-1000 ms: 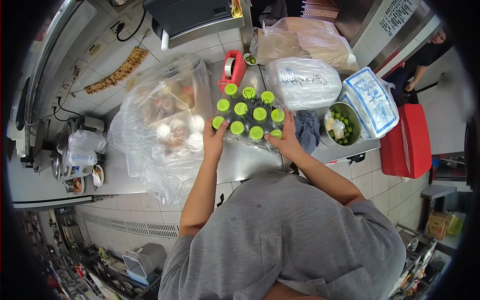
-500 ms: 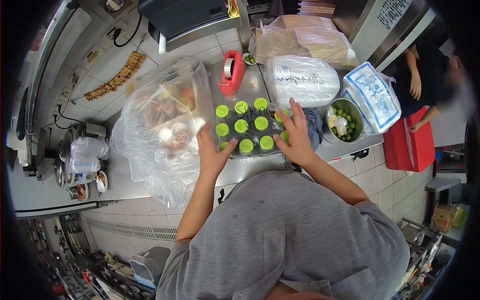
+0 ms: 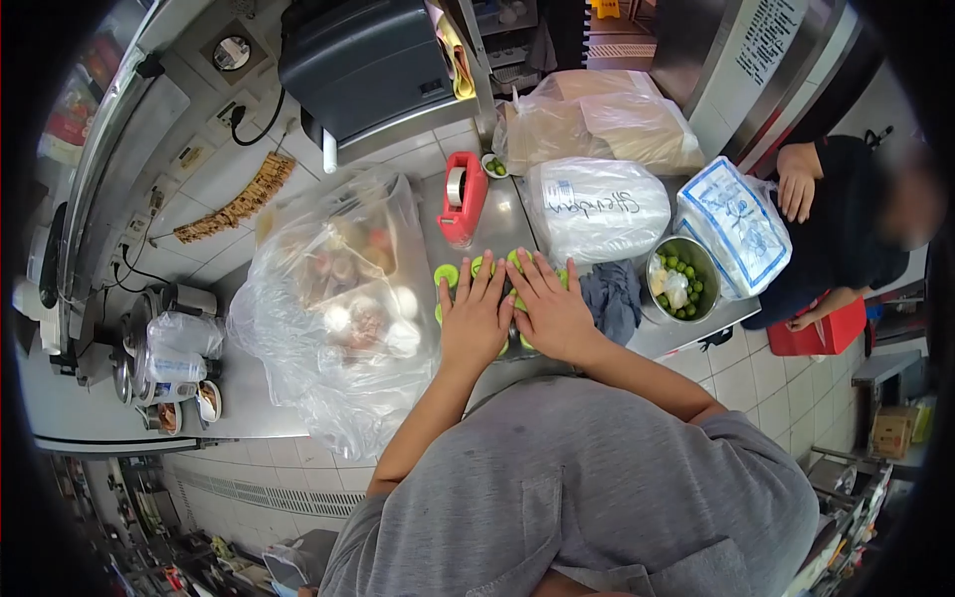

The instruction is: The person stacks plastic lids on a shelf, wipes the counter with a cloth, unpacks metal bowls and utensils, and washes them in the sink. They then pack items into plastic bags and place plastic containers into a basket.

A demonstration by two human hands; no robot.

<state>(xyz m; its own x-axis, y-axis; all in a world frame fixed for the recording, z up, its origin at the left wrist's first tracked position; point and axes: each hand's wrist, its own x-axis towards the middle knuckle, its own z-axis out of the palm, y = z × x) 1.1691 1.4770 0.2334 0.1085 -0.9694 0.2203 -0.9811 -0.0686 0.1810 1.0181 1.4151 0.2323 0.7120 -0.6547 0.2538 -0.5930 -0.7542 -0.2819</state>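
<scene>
A shrink-wrapped pack of green-capped bottles (image 3: 446,275) stands on the steel counter in front of me. My left hand (image 3: 476,326) lies flat over the caps on the left and middle, fingers pointing away from me. Beside it, my right hand (image 3: 553,316) rests palm down on the right-hand caps, fingers extended. The two hands nearly meet and hide most of the caps. Behind the pack is a red tape dispenser (image 3: 461,204). A crumpled dark grey cloth (image 3: 612,301) lies just right of my right hand.
A large clear plastic bag (image 3: 288,348) of food fills the left side. To the right are a white wrapped package (image 3: 597,211), a blue-and-white package (image 3: 736,224) and a steel pot (image 3: 688,245) of green limes. Another person (image 3: 846,214) stands at far right near a red box (image 3: 834,328).
Both hands have moved inward from the pack's sides onto its caps and now lie close together. The view has tilted up. The other person at right has come further into view.
</scene>
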